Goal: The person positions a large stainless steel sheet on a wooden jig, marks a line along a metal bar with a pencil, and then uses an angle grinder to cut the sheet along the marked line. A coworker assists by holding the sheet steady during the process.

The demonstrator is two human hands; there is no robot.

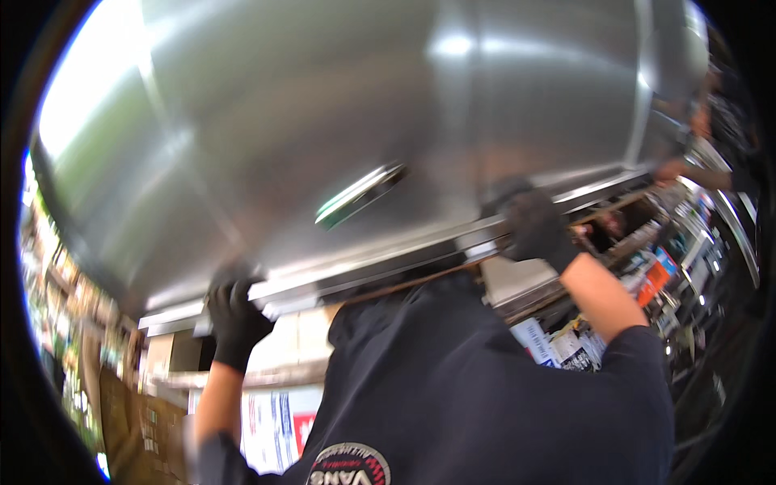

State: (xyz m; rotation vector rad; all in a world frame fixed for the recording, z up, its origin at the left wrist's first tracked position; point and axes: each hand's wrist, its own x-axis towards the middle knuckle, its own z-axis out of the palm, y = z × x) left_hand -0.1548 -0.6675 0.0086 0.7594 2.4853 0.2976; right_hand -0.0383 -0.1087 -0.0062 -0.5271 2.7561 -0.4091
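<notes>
A large, shiny stainless-steel panel (339, 105) fills the upper part of the head view, its raised near edge running across in front of my body. My left hand (236, 319), in a black glove, has its fingers bent over that edge on the left. Farther right, my right hand (535, 222), gloved in black too, is at the same edge; motion smears its fingers, but they look closed around the rim. Between the hands, a narrow silver-and-green object (360, 194) shows against the steel. What it is, I cannot make out.
Below the panel's edge are a shelf with cardboard boxes (299, 335) and a white printed carton (279, 424). A brown carton (141, 428) stands at lower left. On the right are cluttered small items (659, 275), and another person's hand (669, 171) near the panel's far right end.
</notes>
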